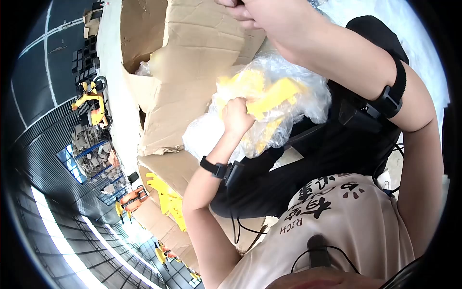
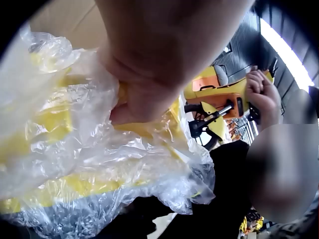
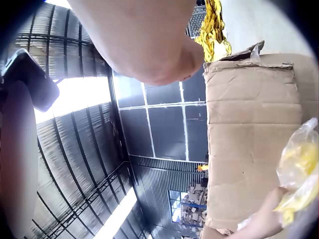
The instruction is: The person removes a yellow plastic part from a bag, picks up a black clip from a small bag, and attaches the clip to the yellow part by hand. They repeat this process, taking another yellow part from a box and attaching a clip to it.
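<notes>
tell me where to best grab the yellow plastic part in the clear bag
Probably the long flat bar poking out toward the bag's side, come at from below, through the clear bag. The left hand already grips that yellow part through the film; the bar looks straight and narrow enough to wrap fingers around.

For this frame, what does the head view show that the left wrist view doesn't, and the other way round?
Only the head view shows the right hand pinching the top edge of the cardboard flap, another yellow plastic part lying on cardboard lower down, and the wrist strap on the left arm. Only the left wrist view shows an orange and yellow machine behind. Both show the left hand gripping the yellow part wrapped in clear plastic bag.
</notes>
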`<state>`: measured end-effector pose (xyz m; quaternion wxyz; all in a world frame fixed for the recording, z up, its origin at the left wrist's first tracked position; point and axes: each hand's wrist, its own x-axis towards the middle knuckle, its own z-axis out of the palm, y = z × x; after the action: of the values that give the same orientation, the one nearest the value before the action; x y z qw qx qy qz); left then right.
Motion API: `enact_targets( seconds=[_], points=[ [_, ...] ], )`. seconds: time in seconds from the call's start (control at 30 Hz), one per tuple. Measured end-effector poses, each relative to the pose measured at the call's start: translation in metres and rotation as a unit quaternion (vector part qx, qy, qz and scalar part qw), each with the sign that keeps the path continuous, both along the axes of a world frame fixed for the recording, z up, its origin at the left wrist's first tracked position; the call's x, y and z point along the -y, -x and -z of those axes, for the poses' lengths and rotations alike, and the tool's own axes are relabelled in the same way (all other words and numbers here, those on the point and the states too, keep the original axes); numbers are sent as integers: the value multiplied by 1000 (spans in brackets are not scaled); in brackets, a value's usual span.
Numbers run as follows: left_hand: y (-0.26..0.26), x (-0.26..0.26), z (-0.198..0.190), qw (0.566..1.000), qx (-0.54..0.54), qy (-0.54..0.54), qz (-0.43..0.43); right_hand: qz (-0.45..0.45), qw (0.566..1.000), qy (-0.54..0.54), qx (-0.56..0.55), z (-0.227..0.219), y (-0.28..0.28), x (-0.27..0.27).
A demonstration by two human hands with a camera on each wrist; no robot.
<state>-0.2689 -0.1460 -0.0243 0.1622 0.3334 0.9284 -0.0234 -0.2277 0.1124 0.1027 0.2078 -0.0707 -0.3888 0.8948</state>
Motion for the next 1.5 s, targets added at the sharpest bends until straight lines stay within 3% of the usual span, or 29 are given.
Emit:
enact_targets(
  seconds=[0.1, 0.17, 0.3, 0.37, 0.43, 0.5, 0.57, 0.63, 0.67, 0.73, 0.77, 0.83, 0.87, 0.93, 1.0, 1.07, 1.13, 1.17, 1.27, 1.33, 1.4, 1.47, 1.5],
  points=[
    [6, -23, 49, 996, 19, 83, -22, -32, 997, 15, 73, 2, 6, -4],
    [6, -28, 86, 996, 28, 86, -16, -39, 989, -23, 144, -10, -5, -2],
    [6, -13, 149, 998, 31, 57, -21, -83, 981, -64, 161, -13, -18, -6],
    [10, -6, 157, 996, 72, 52, -23, -79, 988, -112, 77, 12, -4, -9],
    [24, -3, 150, 992, 112, 50, -23, -103, 987, -84, 89, 7, -10, -14],
    [47, -8, 128, 973, 219, 76, -18, -127, 984, -54, 109, -4, -17, -23],
    [69, -26, 107, 971, 226, 23, -71, -140, 983, -39, 110, -10, -19, -28],
    [68, -54, 98, 988, 83, -112, -69, -150, 982, -25, 110, -12, -20, -30],
    [72, -61, 117, 988, 84, -115, -66, -153, 982, -19, 110, -13, -20, -29],
    [77, -76, 167, 967, 24, -252, -16, -151, 981, -16, 117, -15, -18, -26],
    [70, -87, 172, 966, 27, -256, -14, -153, 980, -15, 124, -16, -18, -24],
    [62, -106, 177, 993, 27, -117, 3, -104, 982, -85, 134, -17, -14, -14],
    [73, -115, 184, 993, 112, 49, -1, -120, 983, -52, 131, -18, -13, -17],
    [72, -114, 178, 993, 112, 45, 15, -140, 984, -2, 107, -15, -12, -21],
    [69, -99, 161, 992, 112, 47, 26, -137, 985, 20, 106, -15, -12, -21],
    [65, -62, 123, 981, 70, -172, 63, -137, 984, 46, 102, -13, -16, -22],
    [65, -30, 56, 982, 129, -125, 51, -209, 963, 167, 34, -9, -25, -28],
    [62, -13, 20, 969, 194, -149, -20, -213, 965, 150, 37, -7, -26, -29],
    [61, 43, -83, 927, 252, -207, -183, -200, 974, 76, 74, -9, -25, -25],
    [60, 84, -147, 890, 182, -274, -314, -198, 975, 50, 85, -12, -25, -21],
    [50, 114, -196, 827, 125, -461, -296, -193, 976, 26, 96, -15, -24, -14],
    [36, 140, -226, 817, -2, -517, -257, -184, 977, 7, 107, -19, -24, -10],
    [23, 130, -228, 788, -104, -535, -285, -178, 977, -2, 117, -20, -24, -8]
  ],
)
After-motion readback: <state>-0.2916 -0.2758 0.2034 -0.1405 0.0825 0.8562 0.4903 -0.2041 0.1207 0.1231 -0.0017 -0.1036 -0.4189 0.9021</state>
